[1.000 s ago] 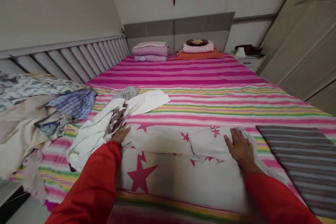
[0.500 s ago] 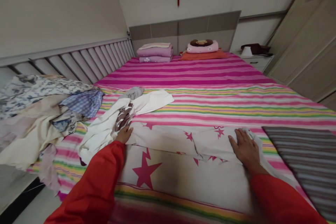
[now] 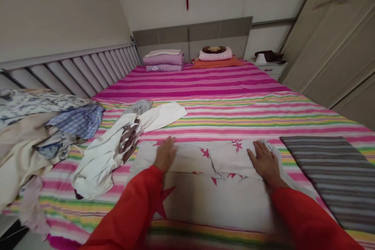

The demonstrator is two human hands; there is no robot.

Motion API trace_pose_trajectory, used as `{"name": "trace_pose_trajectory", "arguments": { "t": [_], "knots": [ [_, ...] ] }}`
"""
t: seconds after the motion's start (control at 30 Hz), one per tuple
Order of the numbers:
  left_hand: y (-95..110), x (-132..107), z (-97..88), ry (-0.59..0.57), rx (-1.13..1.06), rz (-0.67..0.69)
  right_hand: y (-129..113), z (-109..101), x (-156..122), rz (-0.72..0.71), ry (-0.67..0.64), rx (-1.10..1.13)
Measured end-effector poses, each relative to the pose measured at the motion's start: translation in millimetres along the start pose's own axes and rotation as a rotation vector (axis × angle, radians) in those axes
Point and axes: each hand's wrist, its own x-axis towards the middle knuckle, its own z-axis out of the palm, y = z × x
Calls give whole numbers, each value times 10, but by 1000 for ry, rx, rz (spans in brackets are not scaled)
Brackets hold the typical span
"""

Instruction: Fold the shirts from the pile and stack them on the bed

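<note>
A white garment with pink stars (image 3: pixel 187 158) lies spread before me on the striped bed, its far part folded over towards me. My left hand (image 3: pixel 165 154), slightly blurred, is over the folded part near its left end, with fingers stretched out. Flat on the right end of the same fold rests my right hand (image 3: pixel 266 164), fingers spread and nothing gripped. To the left of the garment is a crumpled white shirt with a brown pattern (image 3: pixel 129 136). A grey striped folded cloth (image 3: pixel 325 179) lies flat to the right.
A heap of mixed clothes (image 3: pixel 49 125) covers the bed's left side, by the slatted rail (image 3: pixel 88 68). Folded purple bedding (image 3: pixel 164 60) and a pink pillow (image 3: pixel 215 52) sit near the headboard (image 3: pixel 205 33). A white nightstand (image 3: pixel 271 69) stands beyond, at the right.
My left hand has moved right, from the garment's left edge onto the fold. My right hand stays on the right end. The view has shifted slightly.
</note>
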Motion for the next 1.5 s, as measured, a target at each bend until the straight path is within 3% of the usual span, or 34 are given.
{"name": "trace_pose_trajectory", "arguments": {
  "t": [0.1, 0.17, 0.23, 0.4, 0.5, 0.57, 0.67, 0.8, 0.97, 1.03, 1.1, 1.17, 1.27, 1.33, 1.4, 1.5],
  "knots": [
    [571, -2, 434, -153, 21, 82, 15, 12, 3, -2, -4, -4],
    [700, -1, 556, -205, 55, 102, 29, 30, 6, -6, 1, 13],
    [543, 9, 508, -225, 133, 18, 39, 44, 9, -9, 13, 38],
    [-521, 1, -8, -123, 334, -306, 28, 27, 11, -7, -5, 63],
    [-875, -25, -272, -76, 341, -401, 4, -1, 16, 6, -14, 69],
    [-855, -53, -361, -54, 320, -439, -21, -19, 18, 14, -21, 70],
    [-621, -159, -355, 38, 281, -388, -74, -61, 12, 30, -48, 66],
    [-420, -402, -168, 9, 270, -377, -136, -187, 11, 63, -136, 56],
    [-463, -536, 10, 18, 303, -426, -219, -415, 96, 145, -307, 69],
    [-466, -533, 19, 48, 304, -415, -424, -470, 127, 180, -294, 79],
    [-458, -528, 15, 76, 303, -412, -833, -479, 98, 118, -210, 123],
    [-459, -530, 15, 92, 298, -411, -1432, -442, -28, -93, -139, 239],
    [-493, -541, 31, 93, 295, -397, -2432, -315, -372, -383, -215, 446],
    [-526, -547, 46, 91, 301, -393, -2943, -195, -597, -579, -227, 546],
    [-554, -544, 60, 92, 311, -385, -3199, -60, -721, -666, -237, 586],
    [-580, -521, 75, 88, 315, -380, -3115, 105, -670, -596, -321, 552]
  ]
}}
